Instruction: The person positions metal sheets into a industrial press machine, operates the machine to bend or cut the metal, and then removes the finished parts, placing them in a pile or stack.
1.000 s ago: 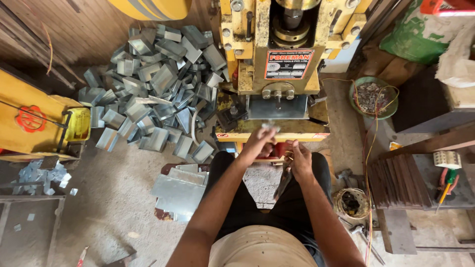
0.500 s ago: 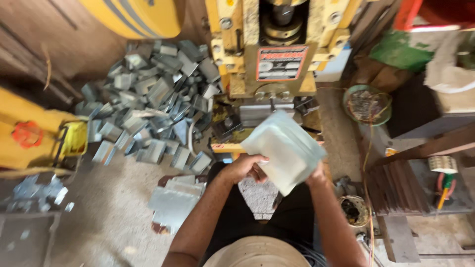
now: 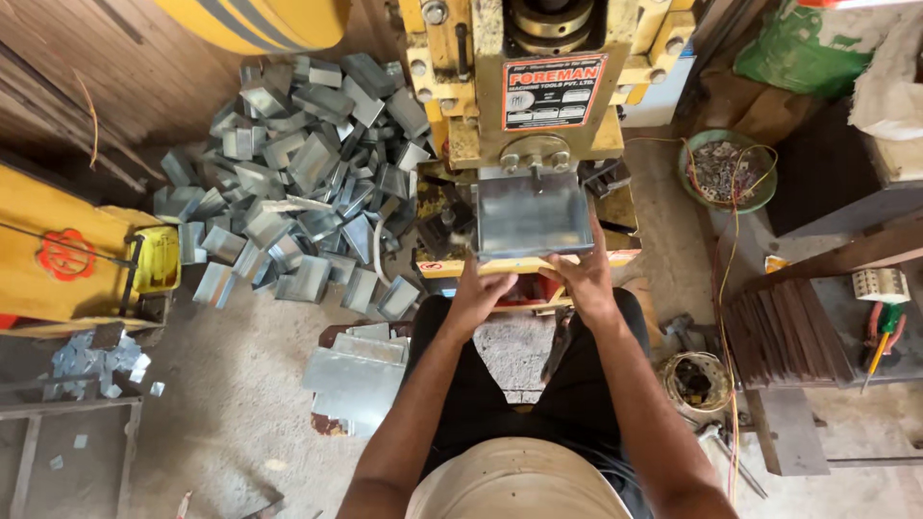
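A grey sheet-metal piece with turned-up side edges [image 3: 535, 214] lies flat on the bed of a yellow press machine [image 3: 538, 86], under its ram. My left hand [image 3: 481, 290] grips the piece's near left edge. My right hand [image 3: 583, 276] holds its near right edge, fingers over the rim. Both forearms reach forward from my lap, above my dark trousers.
A big heap of bent metal pieces [image 3: 298, 183] lies on the floor at the left. Flat metal blanks [image 3: 356, 377] are stacked by my left knee. A green bowl of scrap [image 3: 726, 171] and a dark wooden bench [image 3: 827, 317] stand at the right. Yellow equipment [image 3: 67, 255] sits far left.
Half a second ago the metal piece was lifted and tilted toward me in both hands; now it lies flat on the press bed with both hands at its near edge.
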